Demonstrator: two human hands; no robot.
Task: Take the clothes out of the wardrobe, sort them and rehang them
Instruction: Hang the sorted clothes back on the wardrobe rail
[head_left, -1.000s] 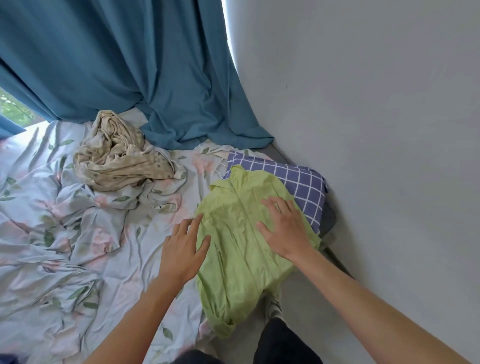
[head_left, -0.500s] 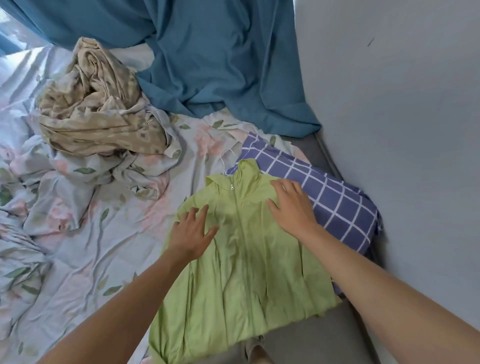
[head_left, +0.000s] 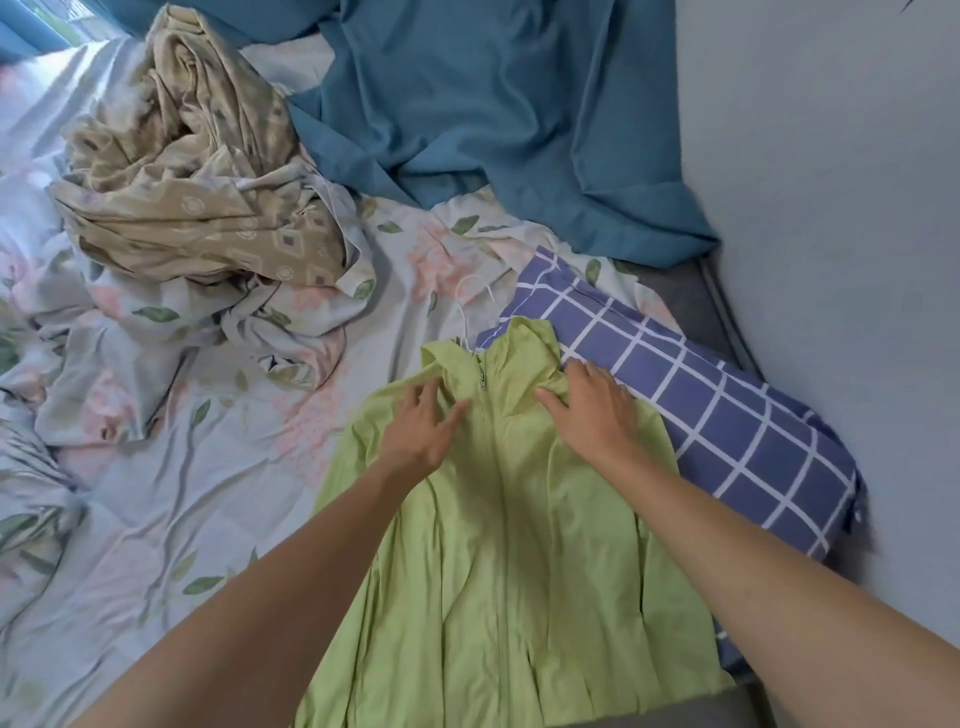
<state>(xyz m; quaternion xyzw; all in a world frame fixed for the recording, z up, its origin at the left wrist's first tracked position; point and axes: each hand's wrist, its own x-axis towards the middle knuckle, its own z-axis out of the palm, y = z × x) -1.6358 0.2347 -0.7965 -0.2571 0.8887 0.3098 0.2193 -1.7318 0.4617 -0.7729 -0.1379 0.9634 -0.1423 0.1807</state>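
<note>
A light green zip-up jacket (head_left: 509, 545) lies flat, front up, on the bed, its collar toward the far side and partly over a blue checked pillow (head_left: 727, 421). A thin white hanger hook (head_left: 470, 301) sticks out above the collar. My left hand (head_left: 423, 428) rests on the jacket's left chest, fingers spread, fingertips near the zip. On the right shoulder lies my right hand (head_left: 592, 410), palm down, fingers apart. Neither hand grips the cloth.
A crumpled beige patterned garment (head_left: 197, 171) lies at the back left on the floral bedsheet (head_left: 171, 467). A teal curtain (head_left: 493, 114) pools onto the bed at the back. A grey wall (head_left: 831, 260) runs along the right, next to the pillow.
The view has tilted down and closer. Both hands have slid up the jacket toward its collar. The jacket, bunched a second ago, now lies spread flat.
</note>
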